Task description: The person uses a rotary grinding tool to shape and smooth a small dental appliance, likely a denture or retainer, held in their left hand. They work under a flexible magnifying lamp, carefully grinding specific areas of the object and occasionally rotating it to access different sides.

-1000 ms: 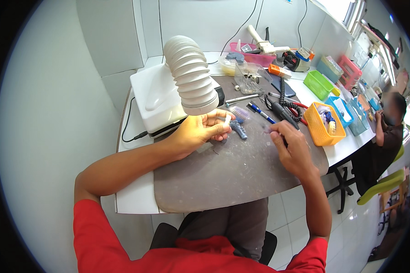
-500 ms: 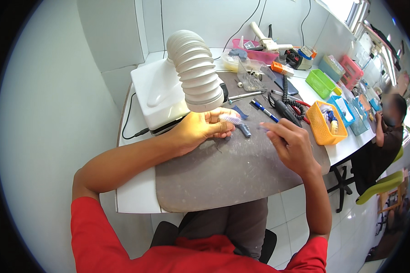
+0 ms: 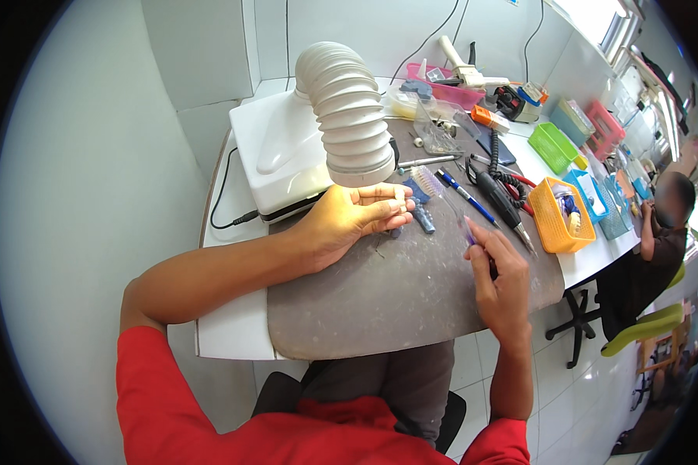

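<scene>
My left hand (image 3: 337, 225) is closed, thumb and fingers pinching a small whitish piece (image 3: 399, 195) below the mouth of a white ribbed hose (image 3: 353, 128). My right hand (image 3: 500, 271) grips a toothbrush (image 3: 451, 209) by its clear handle. The brush's bristle head lies just right of the left fingertips, apart from the whitish piece. Under it, on the grey mat (image 3: 364, 302), are blue-grey pieces (image 3: 423, 219), partly hidden by the left fingers and the brush.
A white machine (image 3: 275, 147) carries the hose at the left. Beyond my right hand lie a blue pen (image 3: 473, 200) and a black rotary handpiece (image 3: 502, 201). Yellow (image 3: 560, 232), blue (image 3: 585, 194) and green baskets (image 3: 552, 147) line the right side. A co-worker (image 3: 667, 225) sits further right.
The toothbrush head has moved away from the left fingers, up and to the right. My right hand has drawn slightly lower. The left hand still pinches in about the same place.
</scene>
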